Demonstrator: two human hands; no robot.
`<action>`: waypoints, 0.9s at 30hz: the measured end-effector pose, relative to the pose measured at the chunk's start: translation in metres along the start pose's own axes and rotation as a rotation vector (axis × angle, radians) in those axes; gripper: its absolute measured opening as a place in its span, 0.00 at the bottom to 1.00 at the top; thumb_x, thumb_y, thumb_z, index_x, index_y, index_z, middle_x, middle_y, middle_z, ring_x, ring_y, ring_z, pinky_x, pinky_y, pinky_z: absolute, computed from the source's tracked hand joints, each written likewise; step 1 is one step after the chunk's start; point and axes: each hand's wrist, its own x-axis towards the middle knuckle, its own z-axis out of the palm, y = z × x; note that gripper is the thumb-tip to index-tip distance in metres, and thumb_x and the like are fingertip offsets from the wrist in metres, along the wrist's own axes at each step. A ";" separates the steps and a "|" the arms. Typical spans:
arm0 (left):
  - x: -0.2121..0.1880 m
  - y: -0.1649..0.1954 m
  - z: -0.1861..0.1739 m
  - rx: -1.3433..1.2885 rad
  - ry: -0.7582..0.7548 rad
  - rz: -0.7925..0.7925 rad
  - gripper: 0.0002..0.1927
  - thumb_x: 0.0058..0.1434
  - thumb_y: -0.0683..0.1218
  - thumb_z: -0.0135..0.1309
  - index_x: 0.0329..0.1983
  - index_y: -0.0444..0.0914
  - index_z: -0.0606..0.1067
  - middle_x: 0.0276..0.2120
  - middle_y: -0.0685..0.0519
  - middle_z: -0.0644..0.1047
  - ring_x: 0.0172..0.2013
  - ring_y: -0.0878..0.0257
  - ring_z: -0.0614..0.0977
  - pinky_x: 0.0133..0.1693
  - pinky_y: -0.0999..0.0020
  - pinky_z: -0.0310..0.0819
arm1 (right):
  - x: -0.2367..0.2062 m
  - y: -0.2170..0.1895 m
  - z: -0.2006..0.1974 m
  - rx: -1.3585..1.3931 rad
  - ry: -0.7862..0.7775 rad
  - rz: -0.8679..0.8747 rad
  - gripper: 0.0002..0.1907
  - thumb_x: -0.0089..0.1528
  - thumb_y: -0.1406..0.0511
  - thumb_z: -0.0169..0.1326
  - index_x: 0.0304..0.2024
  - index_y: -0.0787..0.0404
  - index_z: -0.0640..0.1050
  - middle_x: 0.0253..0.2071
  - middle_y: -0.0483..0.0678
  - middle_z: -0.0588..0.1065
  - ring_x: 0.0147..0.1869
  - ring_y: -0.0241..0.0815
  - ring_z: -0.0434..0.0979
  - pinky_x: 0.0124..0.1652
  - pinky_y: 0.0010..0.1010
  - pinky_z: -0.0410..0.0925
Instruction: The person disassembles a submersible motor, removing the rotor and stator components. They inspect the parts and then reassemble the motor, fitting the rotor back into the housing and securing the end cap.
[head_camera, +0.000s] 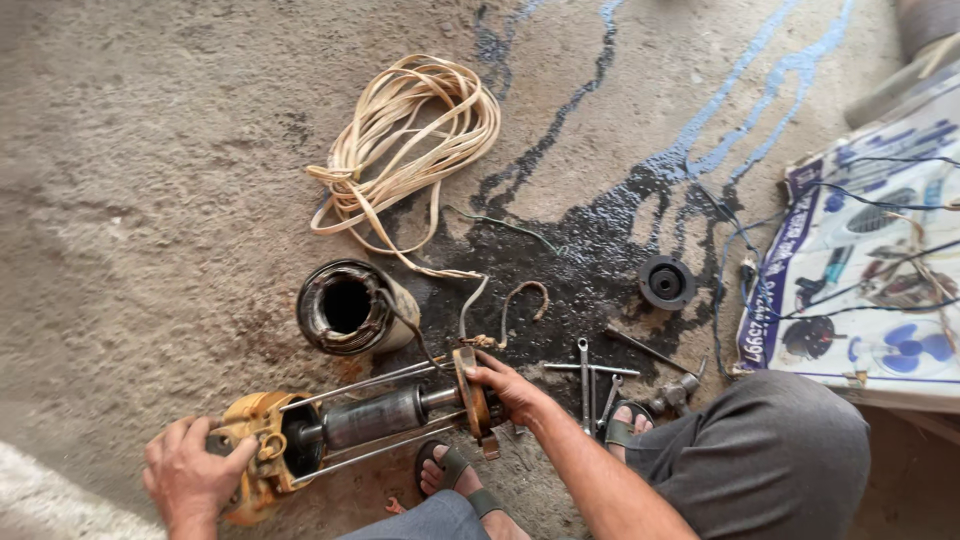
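At the lower left of the frame, the left hand (190, 472) covers part of the orange housing (262, 450), and its wrist runs off the bottom edge. The printed poster (860, 270) at right is cut by the frame's right edge. A grey object (925, 25) in the upper right corner shows too little to tell what it is.

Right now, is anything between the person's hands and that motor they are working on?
Nothing visible. The left hand grips the motor's orange end housing, and the right hand holds the end plate.
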 end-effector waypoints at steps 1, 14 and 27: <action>-0.001 0.002 -0.003 -0.016 0.014 -0.003 0.36 0.42 0.67 0.66 0.53 0.48 0.81 0.63 0.55 0.74 0.70 0.51 0.66 0.65 0.43 0.61 | -0.001 -0.001 0.001 0.007 -0.009 -0.004 0.56 0.50 0.50 0.67 0.76 0.51 0.56 0.65 0.61 0.71 0.64 0.54 0.75 0.58 0.50 0.71; -0.001 0.014 -0.022 -0.075 -0.014 -0.032 0.33 0.40 0.65 0.67 0.50 0.49 0.81 0.58 0.56 0.74 0.65 0.52 0.66 0.63 0.43 0.60 | -0.017 -0.010 0.016 0.029 -0.017 -0.016 0.44 0.55 0.54 0.62 0.73 0.43 0.64 0.53 0.51 0.78 0.51 0.45 0.79 0.45 0.46 0.75; -0.003 -0.021 0.021 -0.165 0.069 0.111 0.31 0.44 0.63 0.66 0.47 0.42 0.80 0.56 0.50 0.74 0.63 0.48 0.67 0.63 0.41 0.61 | -0.008 -0.005 0.011 0.009 -0.158 -0.124 0.51 0.56 0.51 0.64 0.77 0.53 0.58 0.59 0.55 0.74 0.58 0.51 0.76 0.51 0.48 0.73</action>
